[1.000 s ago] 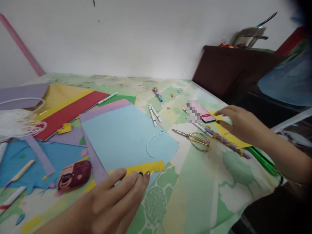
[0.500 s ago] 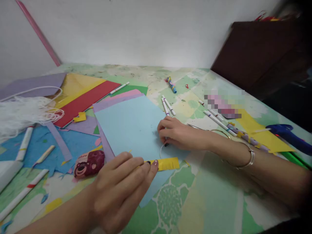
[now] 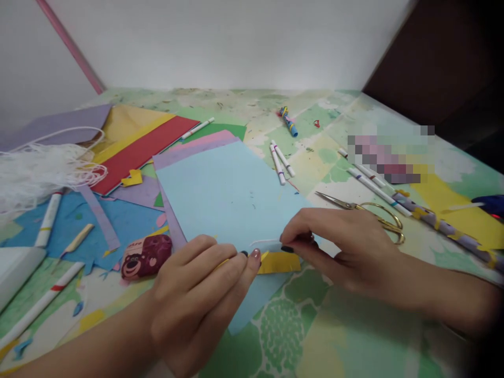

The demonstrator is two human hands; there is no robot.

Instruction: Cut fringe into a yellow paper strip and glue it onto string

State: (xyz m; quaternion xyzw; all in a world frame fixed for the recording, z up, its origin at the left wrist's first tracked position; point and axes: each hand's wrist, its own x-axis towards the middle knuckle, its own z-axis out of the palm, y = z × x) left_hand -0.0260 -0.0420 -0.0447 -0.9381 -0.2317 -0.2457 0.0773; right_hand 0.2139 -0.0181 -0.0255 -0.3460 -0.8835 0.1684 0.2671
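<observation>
My left hand [image 3: 200, 299] is closed, its thumb and fingers pinching a yellow paper strip [image 3: 281, 262] whose edge was cut into a fringe. Much of the strip is hidden behind the fingers. My right hand [image 3: 342, 252] pinches one end of a short white string [image 3: 265, 242], which reaches left over the strip toward my left fingertips. Whether the string touches the strip I cannot tell. Beneath both lies a light blue sheet of paper [image 3: 228, 194]. Gold-handled scissors [image 3: 338, 202] rest just beyond my right hand.
White markers [image 3: 277, 165] and a small decorated blue tube [image 3: 289, 123] lie farther back. On the left are a tangle of white string [image 3: 43, 173], coloured paper [image 3: 145, 155] and a maroon bear-printed packet [image 3: 145, 256]. A blue glue gun [image 3: 488, 203] sits far right.
My right hand has come nearer and to the right, drawing the string level above the strip and uncovering the scissors. My left hand keeps its pinch. The view has shifted slightly.
</observation>
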